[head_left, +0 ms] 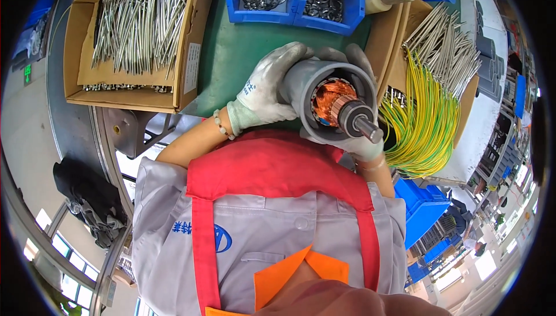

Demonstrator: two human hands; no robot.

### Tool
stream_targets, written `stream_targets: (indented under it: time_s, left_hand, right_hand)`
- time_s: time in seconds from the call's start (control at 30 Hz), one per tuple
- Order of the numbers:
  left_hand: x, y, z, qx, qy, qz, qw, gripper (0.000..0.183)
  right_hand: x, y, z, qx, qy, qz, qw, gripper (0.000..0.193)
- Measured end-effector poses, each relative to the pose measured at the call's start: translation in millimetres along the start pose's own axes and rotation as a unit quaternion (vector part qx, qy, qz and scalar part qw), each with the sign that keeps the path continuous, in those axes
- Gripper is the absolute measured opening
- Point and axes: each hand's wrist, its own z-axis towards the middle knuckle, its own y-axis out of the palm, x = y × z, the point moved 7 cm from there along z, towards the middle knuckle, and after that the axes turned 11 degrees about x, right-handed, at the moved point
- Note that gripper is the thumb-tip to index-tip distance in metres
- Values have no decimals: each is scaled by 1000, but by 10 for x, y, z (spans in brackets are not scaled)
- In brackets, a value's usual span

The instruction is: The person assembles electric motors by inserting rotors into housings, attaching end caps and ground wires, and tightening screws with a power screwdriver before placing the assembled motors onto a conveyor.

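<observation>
Motor housing (298, 87), grey, round-walled: held up in front of my red apron (260, 168), at the near side of the green worktop (231, 61). Whether its far end rests on anything, I cannot tell.

Contents: armature (333, 94) with copper windings, seated inside; a dark collar (354, 118) and the bare shaft (369, 129) stand out of the mouth, tilted toward me and to my right.

Grip: left hand (263, 90), gloved, clamped on the left side, fingers over the top, thumb lower down. Right hand (368, 149), gloved, supports the lower right; most of its fingers are behind the wall, so their exact closure cannot be judged.

Risks, my judgement:
1. Armature sliding out. Likely cause: mouth tipped further down with nothing across the shaft. Retention inside not visible.
2. Housing slipping. Cause: glove fabric on a smooth curved wall, or one hand easing off early.
3. Windings nicked. Cause: armature rocking against the rim, or a hard knock.
4. Snagging. Yellow-green wires (420, 133) hang just beside my right hand; a sideways swing could catch the shaft in them.
5. Knocking the left cardboard box (130, 101) of metal rods (145, 32). Cause: a wide left elbow; less probable.
</observation>
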Motion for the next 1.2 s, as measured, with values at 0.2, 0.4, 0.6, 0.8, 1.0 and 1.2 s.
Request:
stream_targets:
  time_s: [0.2,0.4,0.6,0.8,1.0,1.2]
  left_hand:
    - [-89,21,-18,-45,-13,29,998,105]
    - [-100,13,-72,-49,-15,26,998,107]
    - [-104,9,-79,-30,-15,18,999,107]
    - [-144,66,-97,-40,-18,19,999,109]
    - [-175,67,-93,-27,-6,2,1000,112]
    - [-17,-187,-98,1,4,30,1000,107]
  right_hand:
    - [109,-49,18,30,76,73,994,110]
    - [167,-55,5,50,114,81,989,109]
    - [185,-66,10,61,132,93,985,108]
    - [169,-114,-5,60,126,96,985,107]
    - [-133,-67,37,-76,-15,-97,992,114]
    - [-610,-111,1038,34,-5,-163,986,34]
